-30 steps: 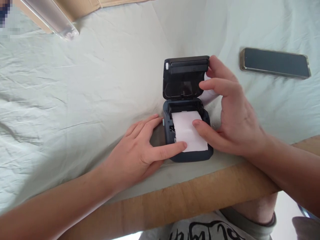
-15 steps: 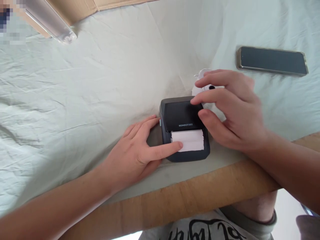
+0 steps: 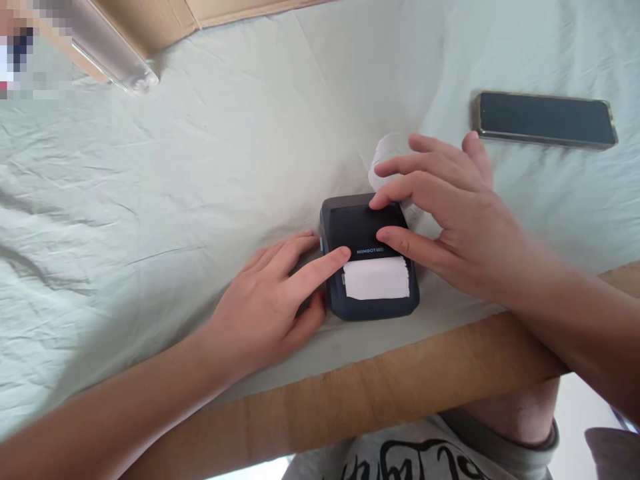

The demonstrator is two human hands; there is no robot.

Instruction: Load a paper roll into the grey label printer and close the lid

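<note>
Has the printer (image 3: 360,235) on the cloth (image 3: 225,133) near the wooden edge (image 3: 350,389), with lid (image 3: 349,223) down and a strip of paper (image 3: 379,279) poking out. Has left hand (image 3: 265,287) spread wide at its side, one finger on the lid, and right hand (image 3: 453,217) spread wide above, perhaps touching; grasps nothing with either. Could leave the lid unlatched by pressing lightly, jam the strip by trapping it crooked, or knock the curled paper (image 3: 384,153) behind by sweeping back.

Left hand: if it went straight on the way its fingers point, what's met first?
Likely the dark printer, on its side facing the left hand; the fingers look right beside it, contact unclear.
</note>
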